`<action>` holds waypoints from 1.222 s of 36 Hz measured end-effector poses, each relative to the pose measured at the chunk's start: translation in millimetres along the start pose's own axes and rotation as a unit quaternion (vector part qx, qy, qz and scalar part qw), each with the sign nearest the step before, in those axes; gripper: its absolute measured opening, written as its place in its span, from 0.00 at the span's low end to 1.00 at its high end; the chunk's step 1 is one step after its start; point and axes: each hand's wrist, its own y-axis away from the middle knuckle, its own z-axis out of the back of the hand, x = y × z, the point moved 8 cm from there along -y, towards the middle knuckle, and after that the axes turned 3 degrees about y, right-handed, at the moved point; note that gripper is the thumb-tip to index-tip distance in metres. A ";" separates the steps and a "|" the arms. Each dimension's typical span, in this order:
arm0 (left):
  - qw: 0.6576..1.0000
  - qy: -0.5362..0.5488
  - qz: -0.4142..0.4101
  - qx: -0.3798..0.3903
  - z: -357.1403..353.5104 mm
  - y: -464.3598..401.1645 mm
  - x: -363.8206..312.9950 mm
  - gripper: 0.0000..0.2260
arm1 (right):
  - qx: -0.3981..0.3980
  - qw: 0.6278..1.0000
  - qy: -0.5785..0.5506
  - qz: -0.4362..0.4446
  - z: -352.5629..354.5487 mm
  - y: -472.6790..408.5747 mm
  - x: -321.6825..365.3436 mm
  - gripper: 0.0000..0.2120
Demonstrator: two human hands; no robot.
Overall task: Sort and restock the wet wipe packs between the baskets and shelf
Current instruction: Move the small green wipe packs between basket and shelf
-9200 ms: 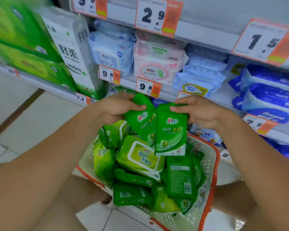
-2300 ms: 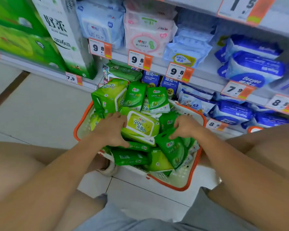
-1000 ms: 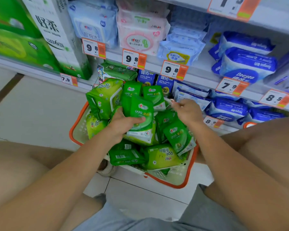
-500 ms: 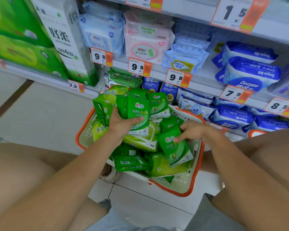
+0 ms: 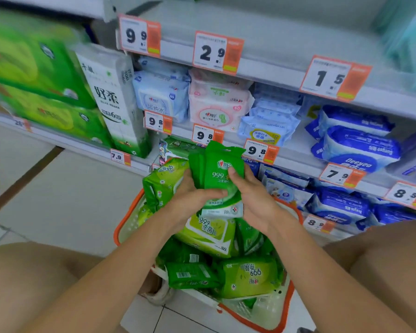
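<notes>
A small stack of dark green wet wipe packs (image 5: 220, 174) stands upright above the basket, held between both hands. My left hand (image 5: 190, 200) grips its lower left side and my right hand (image 5: 252, 200) presses on its right side. Below them the orange-rimmed white basket (image 5: 127, 224) sits on the floor, full of green packs: a large light green pack (image 5: 209, 233), another (image 5: 249, 276) and a dark green one (image 5: 190, 275). A large green pack (image 5: 162, 181) leans at the basket's far left.
The shelf (image 5: 286, 75) ahead holds white, pink and blue wipe packs above orange price tags. Green tissue cases (image 5: 34, 80) and a tall white tissue pack (image 5: 113, 99) stand at left. My bare knees frame the basket; tiled floor (image 5: 58, 200) lies at left.
Both hands have come together and lifted the small dark green packs up out of the basket. The right hand left the pack it touched inside the basket. The view tilted upward toward the shelf.
</notes>
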 end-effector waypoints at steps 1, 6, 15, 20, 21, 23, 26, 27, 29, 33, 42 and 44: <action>1.000 0.004 -0.009 0.018 1.9 -0.2 -14.7 0.39 | 0.021 1.000 -0.016 0.002 -9.7 2.9 10.0 0.19; 0.992 -0.024 -0.080 0.093 4.1 -11.0 -120.6 0.38 | 0.085 0.994 0.042 0.056 -56.6 8.5 96.6 0.22; 0.888 -0.222 -0.382 -0.126 91.4 -35.1 -335.3 0.16 | -0.018 0.972 0.074 0.223 -100.3 -36.5 310.7 0.11; 0.729 -0.604 -0.284 -0.153 97.3 -99.5 -335.0 0.23 | -0.087 0.976 0.083 0.182 -90.2 -150.1 349.8 0.18; 0.702 -0.650 -0.254 -0.138 97.0 -111.7 -330.0 0.21 | -0.085 0.977 0.092 0.170 -90.1 -173.2 348.9 0.18; 0.663 -0.706 -0.223 -0.109 91.0 -130.1 -322.3 0.20 | -0.092 0.973 0.107 0.180 -88.7 -217.3 349.3 0.21; 0.630 -0.737 -0.218 -0.112 87.9 -146.0 -325.1 0.20 | -0.103 0.946 0.172 0.255 -95.3 -268.6 356.3 0.26; 0.615 -0.748 -0.221 -0.116 87.8 -149.6 -328.0 0.20 | -0.108 0.933 0.200 0.279 -100.0 -279.2 359.7 0.27; 0.595 -0.762 -0.225 -0.122 88.8 -156.2 -331.9 0.18 | -0.117 0.908 0.250 0.314 -109.0 -304.0 366.5 0.29; 0.563 -0.782 -0.238 -0.124 88.3 -164.3 -337.3 0.17 | -0.188 0.847 0.356 0.346 -123.2 -345.5 378.2 0.33; 0.548 -0.782 -0.269 -0.121 88.0 -172.7 -343.2 0.17 | -0.203 0.833 0.413 0.307 -151.8 -390.5 375.8 0.48; 0.579 -0.761 -0.264 -0.129 91.1 -172.2 -340.7 0.19 | -0.211 0.826 0.429 0.297 -152.5 -387.5 372.2 0.50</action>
